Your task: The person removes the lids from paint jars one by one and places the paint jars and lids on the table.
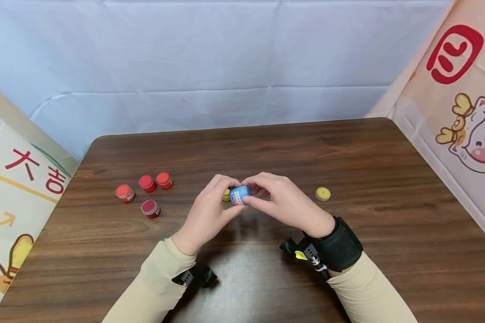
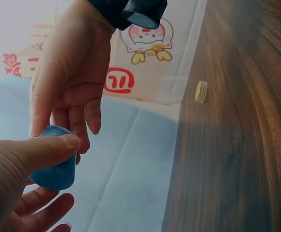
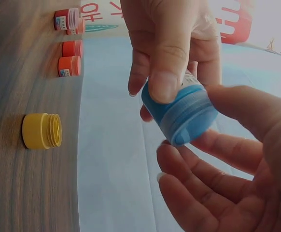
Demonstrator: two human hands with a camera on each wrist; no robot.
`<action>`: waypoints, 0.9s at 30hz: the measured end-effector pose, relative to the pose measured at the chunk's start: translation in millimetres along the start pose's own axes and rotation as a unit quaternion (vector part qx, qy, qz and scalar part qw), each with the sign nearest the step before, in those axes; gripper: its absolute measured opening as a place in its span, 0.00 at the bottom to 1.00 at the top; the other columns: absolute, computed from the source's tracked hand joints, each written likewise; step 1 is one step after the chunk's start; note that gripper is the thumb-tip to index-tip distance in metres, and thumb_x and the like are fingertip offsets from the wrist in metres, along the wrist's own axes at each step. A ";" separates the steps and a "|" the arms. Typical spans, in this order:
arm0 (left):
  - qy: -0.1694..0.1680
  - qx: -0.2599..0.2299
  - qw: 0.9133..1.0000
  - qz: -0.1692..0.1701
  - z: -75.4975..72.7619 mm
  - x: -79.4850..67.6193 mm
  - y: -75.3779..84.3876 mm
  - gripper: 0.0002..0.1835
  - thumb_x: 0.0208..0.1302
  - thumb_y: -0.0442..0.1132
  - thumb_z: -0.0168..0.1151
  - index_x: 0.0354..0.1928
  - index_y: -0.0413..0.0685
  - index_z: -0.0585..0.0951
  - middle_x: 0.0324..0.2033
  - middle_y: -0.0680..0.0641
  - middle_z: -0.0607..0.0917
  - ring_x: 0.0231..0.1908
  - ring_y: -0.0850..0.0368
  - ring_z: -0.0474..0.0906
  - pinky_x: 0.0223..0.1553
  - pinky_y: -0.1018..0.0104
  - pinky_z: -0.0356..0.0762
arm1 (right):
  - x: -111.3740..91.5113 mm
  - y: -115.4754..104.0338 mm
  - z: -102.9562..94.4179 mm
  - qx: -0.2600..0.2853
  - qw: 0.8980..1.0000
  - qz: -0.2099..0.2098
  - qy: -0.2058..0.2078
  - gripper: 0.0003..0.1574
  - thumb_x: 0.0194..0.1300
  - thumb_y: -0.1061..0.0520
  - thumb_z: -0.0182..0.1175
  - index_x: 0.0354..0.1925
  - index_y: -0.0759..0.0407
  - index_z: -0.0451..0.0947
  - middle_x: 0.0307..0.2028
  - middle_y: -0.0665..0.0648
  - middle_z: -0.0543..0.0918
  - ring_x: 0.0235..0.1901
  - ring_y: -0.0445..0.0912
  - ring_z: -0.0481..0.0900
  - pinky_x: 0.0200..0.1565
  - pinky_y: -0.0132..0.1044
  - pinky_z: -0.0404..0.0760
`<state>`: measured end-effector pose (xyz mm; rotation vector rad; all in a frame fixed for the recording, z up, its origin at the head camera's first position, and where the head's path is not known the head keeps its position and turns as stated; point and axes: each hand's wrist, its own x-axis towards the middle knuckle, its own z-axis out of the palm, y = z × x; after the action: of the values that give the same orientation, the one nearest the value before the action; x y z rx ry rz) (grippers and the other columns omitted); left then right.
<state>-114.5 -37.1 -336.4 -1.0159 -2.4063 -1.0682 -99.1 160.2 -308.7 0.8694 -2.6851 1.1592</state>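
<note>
Above the table, my left hand (image 1: 208,211) grips a small blue paint jar (image 1: 240,195) by its labelled body, thumb along the side. My right hand (image 1: 284,202) holds the other end, with thumb and fingertips at the ribbed clear lid (image 3: 191,118). The jar is tilted onto its side between the hands, and the lid is on it. Behind my left fingers, partly hidden in the head view, a yellow paint jar (image 3: 36,131) stands on the table with its threaded neck bare. A yellow lid (image 1: 323,194) lies to the right of my right hand.
Several red and orange paint jars (image 1: 150,208) with lids on stand at the left of the brown wooden table (image 1: 266,148). A pale cloth (image 1: 226,58) hangs behind the far edge, and printed cloths (image 1: 469,89) hang at both sides.
</note>
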 end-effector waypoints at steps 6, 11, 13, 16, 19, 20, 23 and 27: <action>0.005 0.000 1.000 0.004 0.2 -0.9 -0.9 0.22 0.46 0.37 0.75 0.43 0.46 0.75 0.40 0.51 0.75 0.38 0.61 0.72 0.40 0.63 0.75 | 1.2 0.8 -0.1 -0.008 1.000 -0.004 0.025 0.13 0.67 0.55 0.56 0.48 0.56 0.79 0.40 0.48 0.81 0.35 0.37 0.76 0.36 0.33 0.77; 0.005 -0.003 1.000 0.012 1.4 -0.8 -1.8 0.23 0.46 0.37 0.75 0.43 0.46 0.75 0.40 0.51 0.75 0.39 0.62 0.72 0.41 0.63 0.76 | 1.8 -0.2 -2.2 -0.021 0.998 0.018 0.058 0.10 0.66 0.57 0.57 0.41 0.57 0.83 0.34 0.49 0.84 0.27 0.37 0.75 0.30 0.33 0.75; 0.008 0.003 1.000 0.015 1.7 -0.8 -2.2 0.23 0.46 0.38 0.75 0.43 0.46 0.75 0.40 0.51 0.75 0.39 0.62 0.72 0.41 0.64 0.76 | 1.9 -1.1 -2.6 -0.013 0.998 0.031 0.058 0.10 0.66 0.56 0.58 0.41 0.56 0.83 0.33 0.48 0.84 0.25 0.38 0.74 0.28 0.33 0.74; 0.012 0.011 1.000 0.015 1.6 -1.0 -2.0 0.22 0.47 0.38 0.75 0.43 0.46 0.75 0.40 0.51 0.75 0.39 0.62 0.73 0.40 0.66 0.75 | 2.1 -1.1 -2.1 0.005 0.998 0.045 0.036 0.14 0.65 0.54 0.59 0.46 0.58 0.82 0.34 0.49 0.84 0.28 0.37 0.77 0.31 0.33 0.77; 0.007 0.006 1.000 0.012 1.4 -1.2 -1.6 0.21 0.47 0.38 0.74 0.43 0.46 0.75 0.40 0.52 0.75 0.39 0.63 0.73 0.41 0.67 0.75 | 2.2 -1.3 -1.8 0.014 0.998 0.054 0.005 0.17 0.64 0.53 0.60 0.49 0.59 0.80 0.35 0.49 0.83 0.31 0.37 0.78 0.33 0.32 0.78; 0.004 0.003 1.000 0.011 1.4 -1.3 -1.4 0.21 0.48 0.38 0.74 0.43 0.46 0.76 0.40 0.52 0.75 0.39 0.63 0.73 0.41 0.67 0.75 | 2.1 -1.2 -1.7 0.013 0.999 0.051 -0.003 0.18 0.63 0.54 0.61 0.50 0.60 0.79 0.35 0.50 0.83 0.31 0.36 0.78 0.33 0.32 0.78; 0.000 0.002 1.000 0.004 1.2 -1.6 -1.2 0.19 0.49 0.39 0.73 0.43 0.47 0.77 0.40 0.53 0.76 0.37 0.64 0.74 0.39 0.68 0.75 | 2.3 -1.1 -0.7 0.005 0.999 0.038 -0.018 0.21 0.62 0.55 0.63 0.51 0.62 0.78 0.35 0.51 0.83 0.31 0.36 0.78 0.33 0.31 0.78; 0.000 0.012 1.000 -0.004 0.4 -1.9 -1.4 0.19 0.49 0.40 0.73 0.44 0.47 0.79 0.39 0.54 0.77 0.35 0.63 0.75 0.35 0.70 0.74 | 3.4 -0.7 0.9 -0.008 1.000 0.011 -0.028 0.26 0.59 0.55 0.65 0.54 0.64 0.76 0.37 0.53 0.83 0.32 0.37 0.79 0.34 0.30 0.78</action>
<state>-114.2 -38.4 -338.5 -1.0009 -2.4192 -1.0393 -101.5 157.6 -307.8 0.8867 -2.7509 1.1323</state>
